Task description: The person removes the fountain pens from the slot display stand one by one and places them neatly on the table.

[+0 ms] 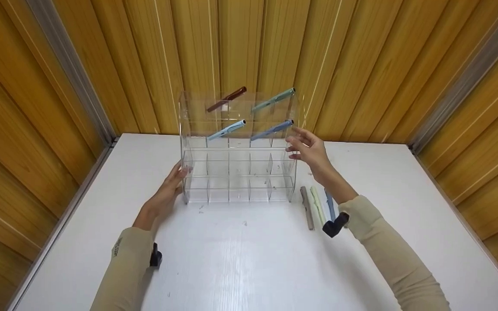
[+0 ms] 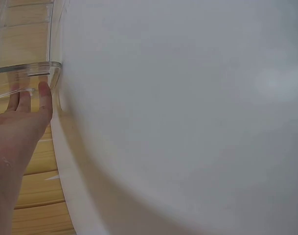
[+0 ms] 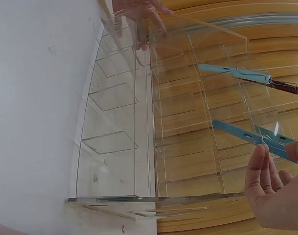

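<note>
A clear acrylic pen rack [image 1: 239, 176] with several small compartments stands toward the back of the white table. My left hand [image 1: 167, 190] rests against its left side, fingers extended along the clear wall. In the right wrist view, thumb and fingertips of my right hand [image 3: 273, 188] are at the cap end of a blue pen [image 3: 239, 131]; whether they press on it is unclear. In the head view this hand [image 1: 314, 153] has loosely spread fingers beside the rack's right side. A light blue pen [image 1: 227, 130], dark red pen [image 1: 226, 99] and green pen [image 1: 273, 100] also slant in the rack.
On the table right of the rack lie a grey-brown pen [image 1: 307, 208], a pale green pen [image 1: 317, 205] and another blue pen [image 1: 330, 205], partly hidden by my right forearm. Yellow wood-look panels [image 1: 240, 43] close off the back and sides behind the white table [image 1: 231, 259].
</note>
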Available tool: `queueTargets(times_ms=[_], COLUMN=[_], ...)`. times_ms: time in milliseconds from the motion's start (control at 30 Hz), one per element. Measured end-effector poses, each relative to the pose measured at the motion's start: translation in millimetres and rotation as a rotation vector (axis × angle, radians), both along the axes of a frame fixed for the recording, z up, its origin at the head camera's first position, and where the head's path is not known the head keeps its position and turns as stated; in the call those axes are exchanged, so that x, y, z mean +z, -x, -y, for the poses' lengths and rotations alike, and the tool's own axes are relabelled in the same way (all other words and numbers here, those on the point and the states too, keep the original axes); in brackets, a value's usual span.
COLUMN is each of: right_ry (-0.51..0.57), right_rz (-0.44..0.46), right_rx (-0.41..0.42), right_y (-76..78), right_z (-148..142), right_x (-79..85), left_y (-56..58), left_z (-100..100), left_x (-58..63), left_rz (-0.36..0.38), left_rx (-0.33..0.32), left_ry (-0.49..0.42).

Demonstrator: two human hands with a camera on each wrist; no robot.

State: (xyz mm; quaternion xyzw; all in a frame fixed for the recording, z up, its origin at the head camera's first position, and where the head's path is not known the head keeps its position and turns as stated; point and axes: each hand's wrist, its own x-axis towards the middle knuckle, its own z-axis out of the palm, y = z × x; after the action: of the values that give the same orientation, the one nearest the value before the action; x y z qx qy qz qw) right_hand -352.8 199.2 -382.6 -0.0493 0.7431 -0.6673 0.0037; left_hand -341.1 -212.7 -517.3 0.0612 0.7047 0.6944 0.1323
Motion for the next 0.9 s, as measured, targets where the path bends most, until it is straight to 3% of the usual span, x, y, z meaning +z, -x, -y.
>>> queueTargets(times_ms=[267, 700, 900], right_ry=[0.034, 0.063, 0.114], right_rz=[0.062, 0.041, 0.033], right_rx=[-0.014, 0.015, 0.002], right_y=[10.8, 22.8, 21.1], right_z=[14, 25, 30], right_x=[4.7, 1.2, -0.1], left_y=[-0.5, 2.5, 1.9], left_z=[-2, -2, -4], left_x=[1.3, -0.5, -1.6], left_rz=[0.0, -0.018, -0.017], left_rx=[-0.009, 0.002, 0.0], left_ry=[0.003, 0.048, 0.014])
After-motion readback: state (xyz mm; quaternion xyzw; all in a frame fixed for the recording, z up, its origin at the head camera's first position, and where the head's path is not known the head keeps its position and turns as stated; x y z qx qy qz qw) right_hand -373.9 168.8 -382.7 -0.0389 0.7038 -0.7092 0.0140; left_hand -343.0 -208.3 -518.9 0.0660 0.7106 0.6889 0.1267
